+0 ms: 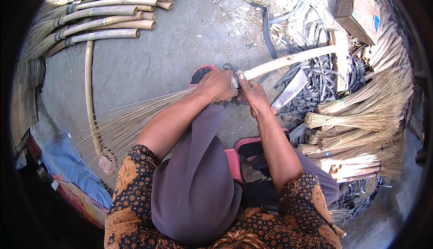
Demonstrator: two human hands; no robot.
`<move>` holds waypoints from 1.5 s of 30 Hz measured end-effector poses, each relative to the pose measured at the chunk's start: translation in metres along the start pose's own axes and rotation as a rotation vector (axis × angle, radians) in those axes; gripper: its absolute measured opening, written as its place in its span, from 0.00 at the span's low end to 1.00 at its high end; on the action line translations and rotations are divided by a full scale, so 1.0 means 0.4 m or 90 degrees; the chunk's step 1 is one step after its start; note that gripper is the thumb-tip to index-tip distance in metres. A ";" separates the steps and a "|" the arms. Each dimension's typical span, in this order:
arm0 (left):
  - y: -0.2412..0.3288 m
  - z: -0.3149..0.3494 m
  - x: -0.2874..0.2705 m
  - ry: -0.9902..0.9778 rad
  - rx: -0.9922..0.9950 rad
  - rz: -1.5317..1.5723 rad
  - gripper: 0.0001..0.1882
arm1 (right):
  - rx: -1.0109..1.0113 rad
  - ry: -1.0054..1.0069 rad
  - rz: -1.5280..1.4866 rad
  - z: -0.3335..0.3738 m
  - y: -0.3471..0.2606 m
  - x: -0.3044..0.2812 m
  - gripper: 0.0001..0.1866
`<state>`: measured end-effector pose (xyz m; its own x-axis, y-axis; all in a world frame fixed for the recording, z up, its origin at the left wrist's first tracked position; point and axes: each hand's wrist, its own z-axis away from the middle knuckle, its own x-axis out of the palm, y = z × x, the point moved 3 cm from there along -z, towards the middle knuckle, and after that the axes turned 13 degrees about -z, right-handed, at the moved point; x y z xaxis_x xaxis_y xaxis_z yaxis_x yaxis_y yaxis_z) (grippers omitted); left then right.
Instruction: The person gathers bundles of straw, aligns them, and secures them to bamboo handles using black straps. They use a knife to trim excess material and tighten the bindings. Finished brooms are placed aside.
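Across my knees lies a stick broom, its bristles [135, 109] fanning out to the left and its pale bamboo handle [288, 61] reaching right. My left hand [218, 84] is closed around the bound neck where bristles meet handle. Dark rubber strip [235, 81] wraps that neck. Right beside it, my right hand [255, 96] is closed at the base of the handle, thumb pressed on the binding; its other fingers are partly hidden underneath. A broad knife blade [291, 89] shows just beyond my right wrist; its handle end is hidden, so whether I hold it I cannot tell.
Several bamboo-handled brooms [108, 22] are stacked at the far left, near a long thin stick [89, 91]. Tangled black rubber strips [311, 84] lie at right, beside bristle bundles [352, 120] and a wooden block [358, 12]. Blue cloth [74, 163] lies at left.
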<state>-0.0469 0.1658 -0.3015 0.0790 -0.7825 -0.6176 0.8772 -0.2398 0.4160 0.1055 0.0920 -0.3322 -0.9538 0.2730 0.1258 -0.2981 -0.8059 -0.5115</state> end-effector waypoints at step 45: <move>0.025 0.006 0.043 0.108 -0.042 -0.091 0.27 | -0.223 0.012 0.279 0.122 -0.069 0.010 0.17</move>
<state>-0.0381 0.1485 -0.3064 0.0252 -0.6347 -0.7724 0.9137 -0.2988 0.2754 0.1081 0.0896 -0.2761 -0.9838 -0.0360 -0.1758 0.1595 -0.6244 -0.7646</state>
